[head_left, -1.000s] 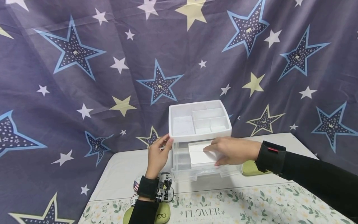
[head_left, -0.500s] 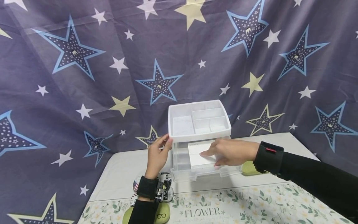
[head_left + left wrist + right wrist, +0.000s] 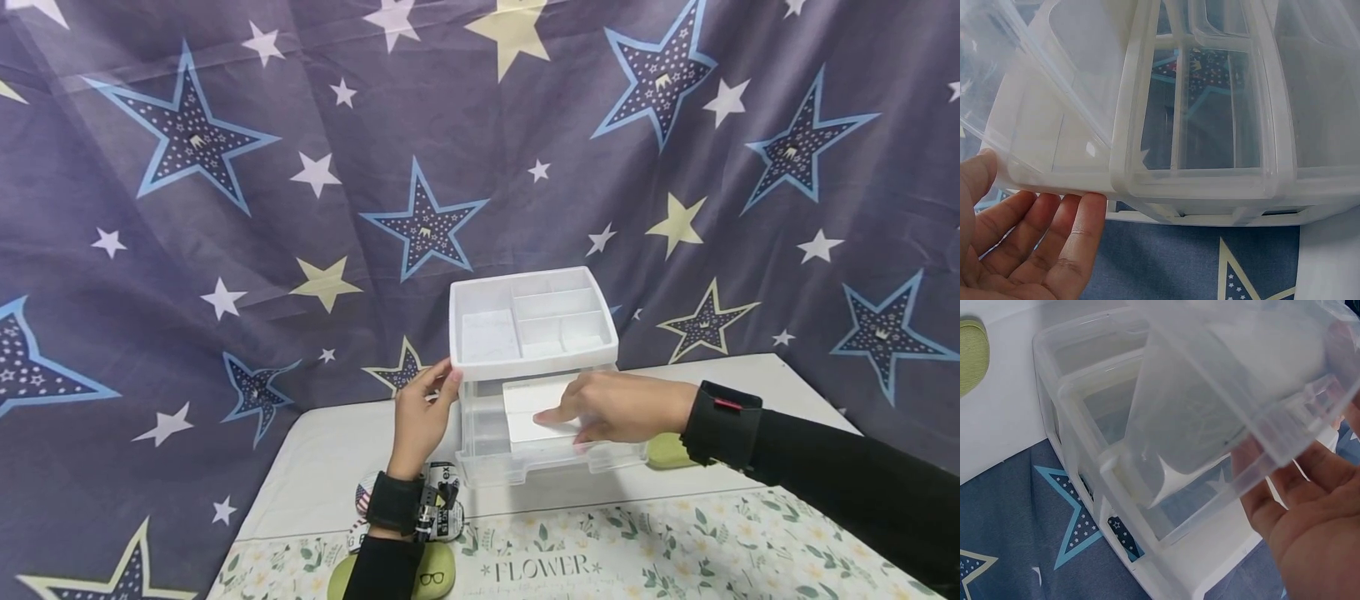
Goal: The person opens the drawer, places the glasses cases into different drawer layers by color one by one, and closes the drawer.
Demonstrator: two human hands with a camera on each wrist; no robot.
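The right hand (image 3: 618,407) is inside the pulled-out drawer (image 3: 487,471), its index finger stretched onto the top of a flat white block (image 3: 522,410); nothing appears clasped, so the contact looks like pressing or steadying rather than carrying. The block, perhaps a box or paper stack, lies in that clear drawer, under the fingers. With the drawer standing out past the white top, it can be reached from above. The left hand (image 3: 422,421) holds the organizer (image 3: 532,367) at its front left corner between thumb and fingertips, probably so the frame does not shift.

A line of print on the block's upper edge is too small to read. Farther out on the table (image 3: 330,450), a printed bundle (image 3: 452,523) by the left wrist shows the letters "ex" and a striped flag; its other lettering is unclear. Below it, a green case (image 3: 433,575) bears a glasses symbol, and a second green object (image 3: 667,452) sits right of the drawer. The cloth reads "FLOWER", with illegible script beneath.
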